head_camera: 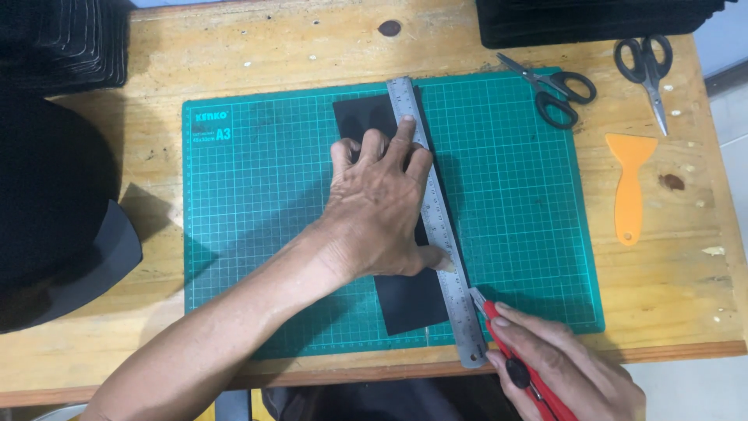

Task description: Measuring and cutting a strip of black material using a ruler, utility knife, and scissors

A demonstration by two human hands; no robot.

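Observation:
My left hand (382,203) presses flat on a steel ruler (442,234) and on the black sheet (405,300) under it, fingers spread. The ruler runs lengthwise down a green cutting mat (257,226), along the sheet's right edge. My right hand (561,366) grips a red utility knife (506,343), whose blade tip sits against the ruler's right edge near its lower end.
The mat lies on a wooden table (670,265). Two pairs of black-handled scissors (557,87) (648,70) and an orange plastic scraper (628,183) lie to the right. Stacks of black material sit at the top right (584,19) and top left (62,43).

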